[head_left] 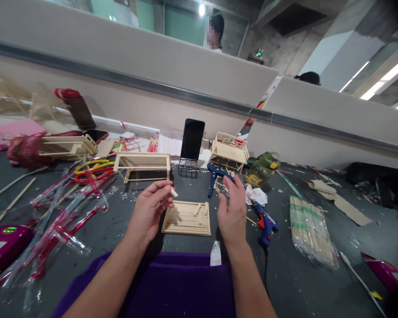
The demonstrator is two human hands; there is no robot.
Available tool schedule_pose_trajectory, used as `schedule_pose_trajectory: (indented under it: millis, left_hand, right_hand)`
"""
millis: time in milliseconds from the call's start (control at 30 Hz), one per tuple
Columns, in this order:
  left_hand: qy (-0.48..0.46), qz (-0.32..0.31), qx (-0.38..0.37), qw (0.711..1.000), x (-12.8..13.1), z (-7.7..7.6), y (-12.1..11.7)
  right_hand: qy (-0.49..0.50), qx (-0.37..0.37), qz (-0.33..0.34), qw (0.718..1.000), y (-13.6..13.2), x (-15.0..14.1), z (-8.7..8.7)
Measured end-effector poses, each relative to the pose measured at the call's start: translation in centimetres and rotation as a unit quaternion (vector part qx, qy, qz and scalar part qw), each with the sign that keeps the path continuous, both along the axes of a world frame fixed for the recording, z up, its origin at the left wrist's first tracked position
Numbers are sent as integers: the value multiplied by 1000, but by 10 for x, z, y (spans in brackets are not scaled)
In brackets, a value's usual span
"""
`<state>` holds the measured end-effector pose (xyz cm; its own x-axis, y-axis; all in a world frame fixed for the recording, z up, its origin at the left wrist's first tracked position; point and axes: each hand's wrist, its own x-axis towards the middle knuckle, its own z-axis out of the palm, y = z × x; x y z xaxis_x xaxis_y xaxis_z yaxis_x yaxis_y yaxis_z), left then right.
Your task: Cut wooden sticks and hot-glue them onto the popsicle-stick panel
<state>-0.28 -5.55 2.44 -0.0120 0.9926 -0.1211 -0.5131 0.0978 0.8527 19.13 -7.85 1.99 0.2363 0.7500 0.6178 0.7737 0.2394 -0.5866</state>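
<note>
Between thumb and fingers, my left hand [154, 201] pinches a short wooden stick [174, 192]. Just below it lies a flat panel of wooden sticks [185, 225], with a few short pieces on its right part. My right hand [232, 210] is raised to the right of the panel, fingers apart and nothing seen in it. Beyond its fingertips is a dark blue cutter-like hand tool [213, 176]. A blue hot glue gun [268, 227] rests to the right of that hand.
A wooden stick frame [142, 162], a phone [191, 139] on a wire stand and a small wooden model [230, 150] stand behind. Plastic wrappers [66, 229] litter the left; packed sticks [310, 227] and a green bottle [262, 170] are right. A purple cloth [185, 287] lies in front.
</note>
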Motion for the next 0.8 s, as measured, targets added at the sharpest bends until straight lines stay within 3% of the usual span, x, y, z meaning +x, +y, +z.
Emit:
schedule_pose_trajectory:
  millis: [133, 433, 800]
  left_hand:
    - [6, 12, 6, 1000, -1, -2, 2]
    - [15, 22, -10, 1000, 1, -3, 3]
    - [-12, 14, -24, 1000, 2, -2, 1]
  right_hand:
    - [22, -6, -18, 1000, 0, 11, 3]
    - [-59, -120, 110, 985, 7, 3, -14]
    - [-153, -124, 181, 964, 20, 4, -36]
